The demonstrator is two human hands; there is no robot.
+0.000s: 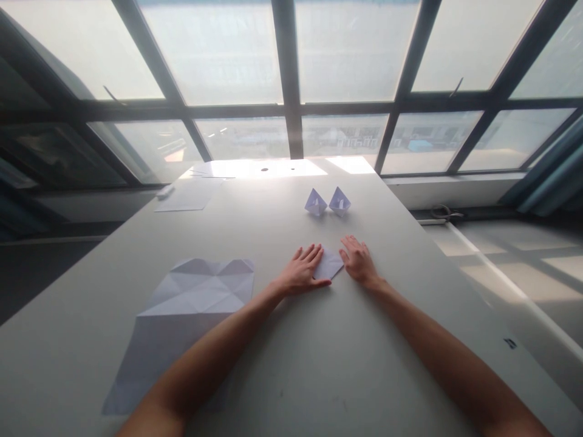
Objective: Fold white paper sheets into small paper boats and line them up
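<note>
A small folded paper (328,266) lies flat on the white table between my hands. My left hand (304,271) rests on its left part, fingers spread and thumb stretched along its near edge. Beside the paper's right corner is my right hand (359,261), its fingers apart and holding nothing; whether a fingertip touches the corner is hard to tell. Beyond them stand two folded paper boats, the left boat (316,203) and the right boat (339,201), side by side. To the left, a large creased sheet (191,303) lies spread out, partly hidden by my left forearm.
Flat white sheets (189,195) lie at the table's far left, next to a small white object (165,191). The long white table (291,364) runs up to a wall of windows (346,54). A coiled cable (441,212) sits on the right, off the table, near a blue curtain (546,176).
</note>
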